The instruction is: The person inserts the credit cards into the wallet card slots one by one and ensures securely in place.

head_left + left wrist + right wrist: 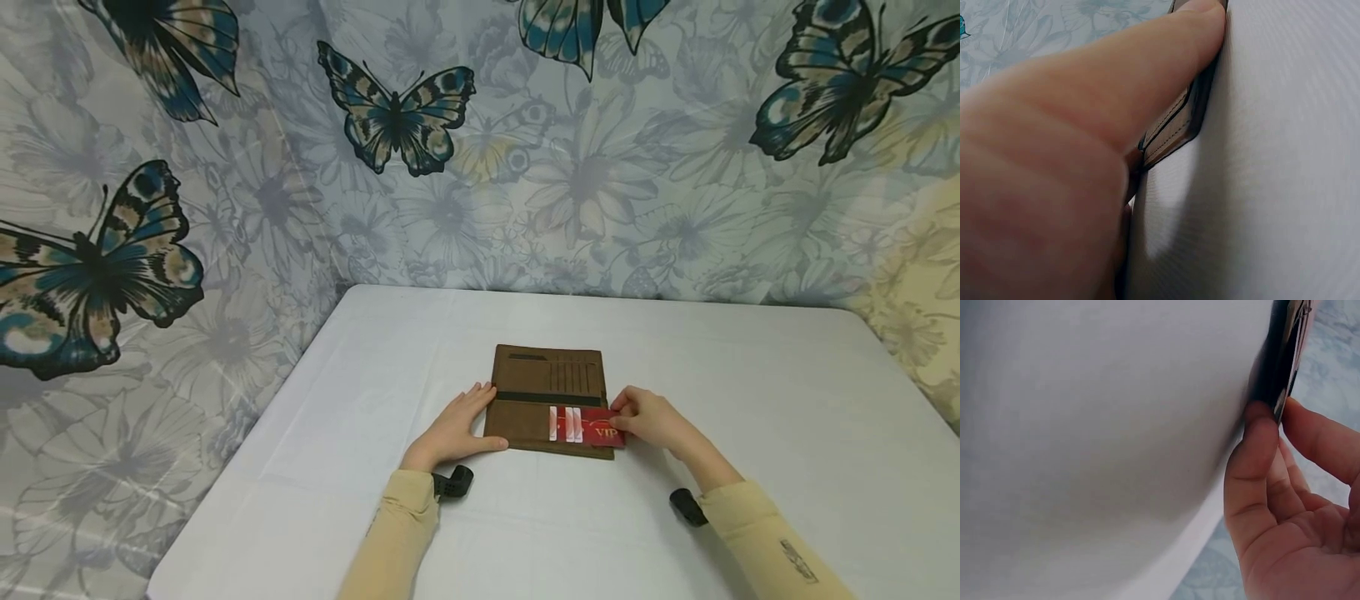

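Note:
A brown wallet (521, 421) lies unfolded on the white table, with a dark band across its middle and card slots in its upper half. A red card (597, 419) marked "VIP" overlaps the lower right part and juts past the right edge. My right hand (651, 417) pinches that card's right end; in the right wrist view, thumb and fingertips (1261, 434) meet at a thin edge. My left hand (453, 429) rests at the wallet's left side, fingers extended and thumb apart, touching the lower left corner. The left wrist view shows the thumb over the stitched wallet edge (1169, 140).
The white table (300, 500) extends around the wallet on all sides. Behind it and to the left stands a wall covering (585, 183) printed with flowers and butterflies. A dark wrist camera (453, 482) sits at the left cuff, another (687, 507) at the right.

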`<state>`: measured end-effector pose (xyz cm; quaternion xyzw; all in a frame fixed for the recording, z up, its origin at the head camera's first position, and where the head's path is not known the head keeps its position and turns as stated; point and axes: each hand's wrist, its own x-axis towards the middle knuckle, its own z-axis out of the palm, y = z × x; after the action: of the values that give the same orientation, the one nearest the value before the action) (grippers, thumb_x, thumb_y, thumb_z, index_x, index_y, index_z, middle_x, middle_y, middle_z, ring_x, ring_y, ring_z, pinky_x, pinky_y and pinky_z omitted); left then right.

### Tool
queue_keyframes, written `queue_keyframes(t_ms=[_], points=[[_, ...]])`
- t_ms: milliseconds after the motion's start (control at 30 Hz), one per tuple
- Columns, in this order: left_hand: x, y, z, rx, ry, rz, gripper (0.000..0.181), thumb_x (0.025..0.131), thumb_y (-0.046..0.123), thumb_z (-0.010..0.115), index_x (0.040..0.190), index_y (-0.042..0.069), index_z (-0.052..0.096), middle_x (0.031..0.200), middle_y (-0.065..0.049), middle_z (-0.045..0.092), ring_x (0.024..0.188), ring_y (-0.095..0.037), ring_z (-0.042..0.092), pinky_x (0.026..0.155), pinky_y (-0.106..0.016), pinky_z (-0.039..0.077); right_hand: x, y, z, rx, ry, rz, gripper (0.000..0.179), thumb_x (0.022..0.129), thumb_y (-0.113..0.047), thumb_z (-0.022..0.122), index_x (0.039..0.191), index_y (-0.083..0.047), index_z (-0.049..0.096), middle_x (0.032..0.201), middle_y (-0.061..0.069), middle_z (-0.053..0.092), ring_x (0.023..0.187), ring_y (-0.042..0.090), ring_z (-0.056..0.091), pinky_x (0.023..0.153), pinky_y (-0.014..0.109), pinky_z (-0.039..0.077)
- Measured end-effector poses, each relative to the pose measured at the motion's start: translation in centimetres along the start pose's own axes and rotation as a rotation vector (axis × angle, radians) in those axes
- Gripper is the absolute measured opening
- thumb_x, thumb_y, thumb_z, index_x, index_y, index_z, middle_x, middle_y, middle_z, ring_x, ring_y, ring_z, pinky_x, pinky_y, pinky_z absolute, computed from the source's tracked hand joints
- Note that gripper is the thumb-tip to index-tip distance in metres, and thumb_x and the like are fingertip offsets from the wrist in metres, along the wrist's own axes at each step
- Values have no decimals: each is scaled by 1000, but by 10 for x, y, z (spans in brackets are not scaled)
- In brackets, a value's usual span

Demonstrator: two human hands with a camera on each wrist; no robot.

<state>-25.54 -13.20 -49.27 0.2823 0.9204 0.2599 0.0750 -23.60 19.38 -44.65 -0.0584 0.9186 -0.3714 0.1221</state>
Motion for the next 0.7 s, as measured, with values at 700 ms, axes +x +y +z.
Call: queue_keyframes(t_ms=[700], points=[[1, -1, 1, 4, 1, -4, 91, 81, 55, 63, 148, 8, 22, 152, -4, 17, 139, -16, 8, 112, -33, 6, -30, 9, -10, 105, -73, -19, 53, 78, -12, 74, 120, 9, 50, 85, 6, 56, 77, 20, 51, 62, 31, 46]])
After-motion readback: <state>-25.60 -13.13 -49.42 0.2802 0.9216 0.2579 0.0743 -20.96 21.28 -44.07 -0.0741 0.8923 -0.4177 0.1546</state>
